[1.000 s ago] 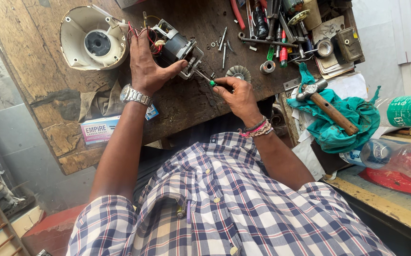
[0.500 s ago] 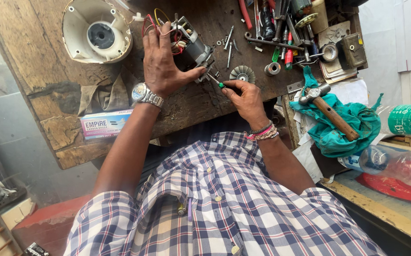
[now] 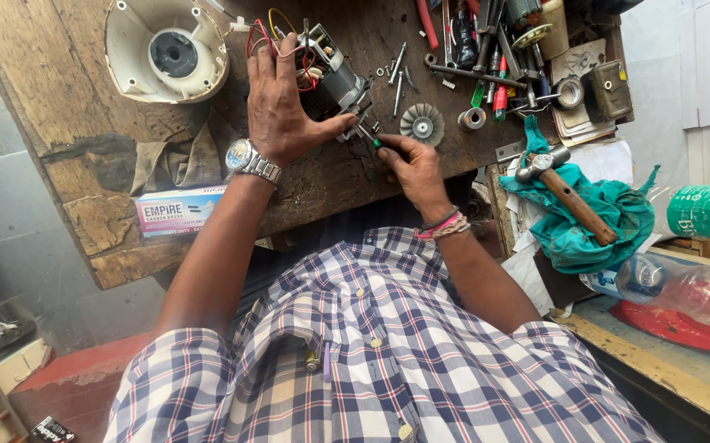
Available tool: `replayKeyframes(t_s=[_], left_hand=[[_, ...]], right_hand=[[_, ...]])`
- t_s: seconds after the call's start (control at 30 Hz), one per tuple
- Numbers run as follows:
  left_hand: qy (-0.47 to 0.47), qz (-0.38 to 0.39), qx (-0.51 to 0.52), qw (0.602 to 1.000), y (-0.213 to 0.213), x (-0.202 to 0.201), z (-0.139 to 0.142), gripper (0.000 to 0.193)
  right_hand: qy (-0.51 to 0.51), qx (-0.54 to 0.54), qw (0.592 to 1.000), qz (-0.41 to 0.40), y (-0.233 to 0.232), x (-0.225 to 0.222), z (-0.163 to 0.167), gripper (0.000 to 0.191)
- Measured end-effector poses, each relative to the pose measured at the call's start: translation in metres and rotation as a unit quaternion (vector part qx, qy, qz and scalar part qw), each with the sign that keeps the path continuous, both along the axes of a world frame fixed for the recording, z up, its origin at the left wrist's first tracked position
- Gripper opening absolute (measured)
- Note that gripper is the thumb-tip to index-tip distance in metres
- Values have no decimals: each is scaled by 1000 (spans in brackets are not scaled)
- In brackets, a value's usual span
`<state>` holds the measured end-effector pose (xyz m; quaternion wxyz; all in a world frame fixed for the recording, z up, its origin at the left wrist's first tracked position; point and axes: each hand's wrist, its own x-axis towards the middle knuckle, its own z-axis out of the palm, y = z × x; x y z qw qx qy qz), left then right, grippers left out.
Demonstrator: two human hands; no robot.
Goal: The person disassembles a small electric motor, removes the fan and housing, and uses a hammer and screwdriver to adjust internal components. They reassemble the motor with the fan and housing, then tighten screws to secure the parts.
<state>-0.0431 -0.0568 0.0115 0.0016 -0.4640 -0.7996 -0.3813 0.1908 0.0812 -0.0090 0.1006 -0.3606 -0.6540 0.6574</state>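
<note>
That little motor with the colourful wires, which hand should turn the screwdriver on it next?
Probably the right hand: it already grips the green-handled screwdriver, whose tip meets the motor. The left hand lies over the motor, holding it down on the wooden bench.

motor (image 3: pixel 334 78) half-hidden, screwdriver (image 3: pixel 369 138) tip unseen — blurred

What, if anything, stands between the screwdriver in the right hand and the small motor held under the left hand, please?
Nothing visible does. The screwdriver in the right hand already has its tip at the motor, which the left hand steadies from above on the workbench.
</note>
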Motion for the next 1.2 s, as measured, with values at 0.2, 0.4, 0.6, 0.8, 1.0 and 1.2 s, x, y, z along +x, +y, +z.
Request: replayKeyframes(t_s=[0.2,0.4,0.6,0.8,1.0,1.2], left_hand=[[35,-4,12,999,-3,-2,-1,126],[-1,-7,-5,1000,-1,-5,-7,128],[-3,-2,-12,1000,-1,-12,-8,124],[20,-2,4,1000,-4,-13,-11,125],[-53,-9,18,998,-12,-15,-20,127],[7,-1,26,1000,-13,-17,-24,129]], right_hand=[[-51,16,997,60,3,8,2,28],[-8,-69,997,-27,24,33,8,27],[-42,81,996,-13,16,1,5,30],[-93,57,994,21,35,-69,-3,32],[-141,96,975,141,53,-85,-26,25],[-84,343,929,106,60,-79,-32,16]])
